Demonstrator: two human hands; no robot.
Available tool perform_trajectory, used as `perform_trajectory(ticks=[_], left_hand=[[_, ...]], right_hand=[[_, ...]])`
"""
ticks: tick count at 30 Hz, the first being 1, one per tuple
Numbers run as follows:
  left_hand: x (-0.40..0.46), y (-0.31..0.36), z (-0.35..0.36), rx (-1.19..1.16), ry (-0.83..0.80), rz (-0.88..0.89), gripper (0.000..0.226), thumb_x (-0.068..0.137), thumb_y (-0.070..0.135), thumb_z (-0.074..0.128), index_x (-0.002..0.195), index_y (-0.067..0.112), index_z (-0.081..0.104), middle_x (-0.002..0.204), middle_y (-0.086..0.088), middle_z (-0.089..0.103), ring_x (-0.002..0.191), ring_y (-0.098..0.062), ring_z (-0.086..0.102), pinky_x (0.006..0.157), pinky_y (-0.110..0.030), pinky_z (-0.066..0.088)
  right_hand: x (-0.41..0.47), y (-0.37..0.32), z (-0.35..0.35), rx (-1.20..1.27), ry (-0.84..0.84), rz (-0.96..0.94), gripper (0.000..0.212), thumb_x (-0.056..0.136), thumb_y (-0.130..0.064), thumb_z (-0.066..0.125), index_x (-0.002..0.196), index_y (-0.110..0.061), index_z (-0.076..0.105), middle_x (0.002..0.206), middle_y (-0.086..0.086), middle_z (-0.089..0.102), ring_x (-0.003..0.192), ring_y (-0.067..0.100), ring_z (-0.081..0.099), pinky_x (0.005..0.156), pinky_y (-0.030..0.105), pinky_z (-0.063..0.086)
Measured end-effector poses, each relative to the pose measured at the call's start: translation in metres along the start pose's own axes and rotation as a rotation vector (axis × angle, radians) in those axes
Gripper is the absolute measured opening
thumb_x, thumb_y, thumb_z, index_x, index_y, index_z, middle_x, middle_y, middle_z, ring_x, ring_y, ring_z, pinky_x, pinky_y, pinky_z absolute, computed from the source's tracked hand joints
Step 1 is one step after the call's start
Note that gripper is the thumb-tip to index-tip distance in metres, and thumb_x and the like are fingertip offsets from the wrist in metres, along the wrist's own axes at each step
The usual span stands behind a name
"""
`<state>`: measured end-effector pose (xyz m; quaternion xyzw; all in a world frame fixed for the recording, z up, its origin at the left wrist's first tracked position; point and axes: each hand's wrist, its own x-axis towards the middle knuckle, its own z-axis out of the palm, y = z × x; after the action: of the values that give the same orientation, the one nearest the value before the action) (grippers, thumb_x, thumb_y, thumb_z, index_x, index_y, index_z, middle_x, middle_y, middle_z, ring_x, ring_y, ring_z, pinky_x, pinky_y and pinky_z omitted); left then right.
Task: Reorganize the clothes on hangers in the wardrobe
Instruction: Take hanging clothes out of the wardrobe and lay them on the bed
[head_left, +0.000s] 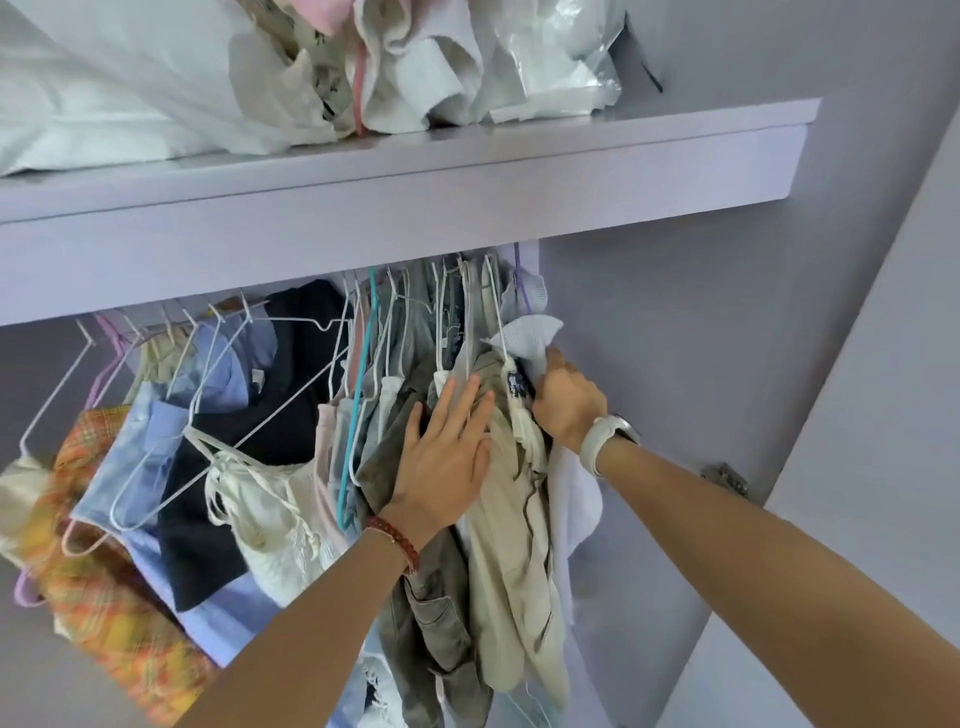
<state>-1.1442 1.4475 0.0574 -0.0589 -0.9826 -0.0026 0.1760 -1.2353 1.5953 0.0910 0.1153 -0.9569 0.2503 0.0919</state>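
Task so far: The job looks partly done. Many clothes are packed tight at the right end of the rail, while the clothes on the left hang loose and tilted on their white hangers (218, 374).
Still to do: The blue shirt (156, 447), the dark top (291, 395), the orange plaid piece (98, 571) and the white strappy top (270, 499) on the left look like they still need to be put straight.
Left hand: The left hand (447, 457) lies flat on the olive and beige clothes (498, 519) in the tight bunch. Its fingers (467, 400) are straight and a bit spread, pressing on the cloth.
Right hand: The right hand (566, 400) is at the far right side of the bunch. Its fingers curl round and grip the edge of a pale ribbed garment (530, 332), just beside the wardrobe wall (649, 338).
Where the clothes are: The bunch sits between the 2 hands, touching both.
Above: A shelf (415, 171) holds white bags and bedding (130, 88).
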Motion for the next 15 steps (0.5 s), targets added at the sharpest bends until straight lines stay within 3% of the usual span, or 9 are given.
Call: perform_trajectory(ticks=[3,8,12,15], left_hand=[[-0.001,-0.001,0.006,-0.003,0.010,-0.012,0.052,0.099,0.034,0.019,0.147,0.025,0.001,0.151,0.009,-0.020,0.135,-0.013,-0.029,0.115,-0.045,0.001],[0.001,-0.004,0.009,-0.033,0.028,-0.025,0.052,0.098,0.035,0.019,0.147,0.025,0.005,0.150,0.011,-0.018,0.136,-0.012,-0.027,0.114,-0.052,0.003],[0.002,0.001,0.006,-0.040,0.027,-0.041,0.053,0.098,0.036,0.020,0.147,0.027,0.002,0.155,0.009,-0.011,0.136,-0.012,-0.028,0.107,-0.056,-0.015],[0.006,0.013,-0.005,-0.145,0.071,-0.050,0.053,0.098,0.034,0.025,0.147,0.023,0.008,0.156,0.003,0.000,0.141,-0.014,-0.016,0.105,-0.055,-0.020]], right_hand=[[0.009,0.004,0.002,-0.007,0.069,0.007,0.031,0.097,-0.024,0.032,0.117,-0.001,0.040,0.103,0.022,0.062,0.094,0.042,0.058,0.067,0.037,0.036],[0.013,0.006,-0.016,0.144,0.270,0.029,0.035,0.099,-0.024,0.029,0.112,0.004,0.045,0.092,0.024,0.062,0.089,0.043,0.057,0.066,0.035,0.035],[-0.016,0.015,-0.030,0.212,0.322,0.002,0.030,0.099,-0.021,0.031,0.101,0.004,0.046,0.077,0.022,0.059,0.079,0.044,0.056,0.062,0.037,0.036],[-0.051,0.028,-0.034,0.162,0.290,-0.014,0.026,0.099,-0.021,0.032,0.093,0.000,0.045,0.064,0.014,0.051,0.072,0.044,0.055,0.059,0.033,0.030]])
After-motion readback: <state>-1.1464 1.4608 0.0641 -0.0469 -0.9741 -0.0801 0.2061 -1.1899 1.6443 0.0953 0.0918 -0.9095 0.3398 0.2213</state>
